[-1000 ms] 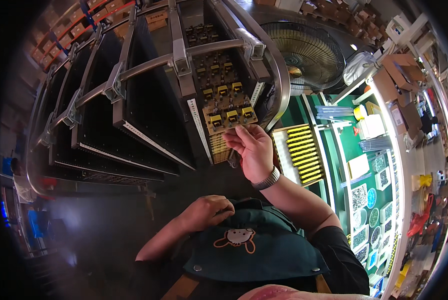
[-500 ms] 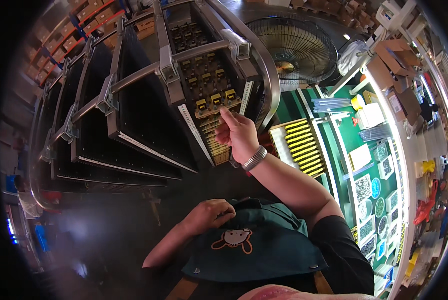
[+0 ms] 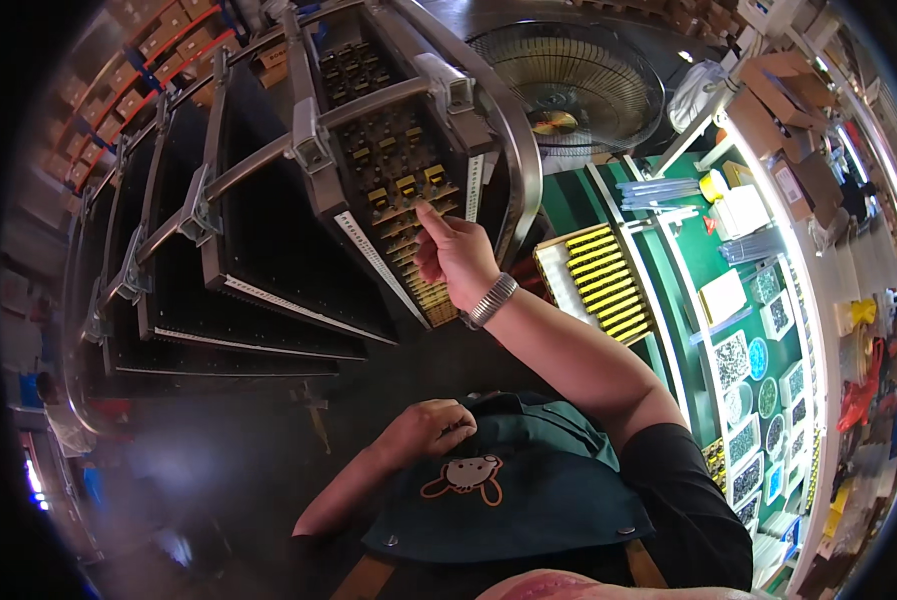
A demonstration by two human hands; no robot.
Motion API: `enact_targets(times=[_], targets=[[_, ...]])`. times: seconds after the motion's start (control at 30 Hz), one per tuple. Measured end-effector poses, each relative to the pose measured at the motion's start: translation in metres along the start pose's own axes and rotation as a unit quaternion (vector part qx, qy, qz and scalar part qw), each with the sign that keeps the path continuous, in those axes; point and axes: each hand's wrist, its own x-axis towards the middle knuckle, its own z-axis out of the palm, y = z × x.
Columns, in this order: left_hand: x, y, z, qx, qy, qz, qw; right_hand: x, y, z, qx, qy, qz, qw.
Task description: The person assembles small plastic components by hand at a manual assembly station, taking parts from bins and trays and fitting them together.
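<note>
My right hand (image 3: 456, 255), with a metal watch band at the wrist, reaches up to a slanted dark rack tray (image 3: 394, 150) studded with small yellow parts. Its index finger points at or presses a part near the tray's lower rows, the other fingers curled. I cannot see a part held in it. My left hand (image 3: 427, 430) rests low against a dark green apron with a cartoon figure (image 3: 509, 490), fingers curled in a loose fist; whether it holds small parts is hidden.
More dark slanted trays (image 3: 259, 230) hang in a metal frame (image 3: 369, 110) to the left. A large floor fan (image 3: 569, 85) stands behind. A flat tray of yellow parts (image 3: 599, 280) and a green bench (image 3: 729, 320) with small bins lie at right.
My right hand has moved up the tray from its lower rows to higher ones, finger now extended. The left hand has stayed at the apron.
</note>
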Motion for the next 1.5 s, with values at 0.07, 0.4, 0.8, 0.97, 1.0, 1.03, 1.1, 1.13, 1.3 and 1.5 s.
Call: enact_targets(times=[0.07,0.4,0.8,0.97,1.0,1.03,1.1,1.13,1.3,1.5], targets=[[0.008,-0.002,-0.004,0.002,-0.031,0.000,1.000,-0.003,-0.002,-0.008,0.002,-0.012,-0.006,1.000],[0.174,0.014,0.060,0.017,-0.139,-0.088,0.986,-0.101,0.036,-0.275,-0.170,0.098,-0.024,0.980],[0.365,0.129,0.320,0.037,-0.372,0.139,0.917,-0.376,0.141,-0.504,0.216,0.494,-0.135,0.831],[0.433,0.139,0.460,0.031,-0.354,0.061,0.933,-0.439,0.159,-0.535,0.262,0.546,-0.147,0.782],[0.444,0.133,0.488,-0.012,-0.333,0.056,0.941,-0.450,0.161,-0.544,0.260,0.549,-0.142,0.781],[0.456,0.126,0.518,-0.055,-0.313,0.052,0.947,-0.460,0.164,-0.555,0.260,0.554,-0.138,0.779],[0.469,0.124,0.558,-0.084,-0.287,-0.044,0.953,-0.480,0.163,-0.575,0.255,0.553,-0.132,0.782],[0.476,0.118,0.572,-0.076,-0.287,-0.053,0.953,-0.487,0.161,-0.583,0.243,0.559,-0.131,0.782],[0.488,0.114,0.604,-0.066,-0.290,-0.088,0.951,-0.511,0.153,-0.622,0.222,0.566,-0.120,0.785],[0.495,0.122,0.613,-0.053,-0.321,-0.136,0.936,-0.519,0.145,-0.666,0.209,0.552,-0.115,0.799]])
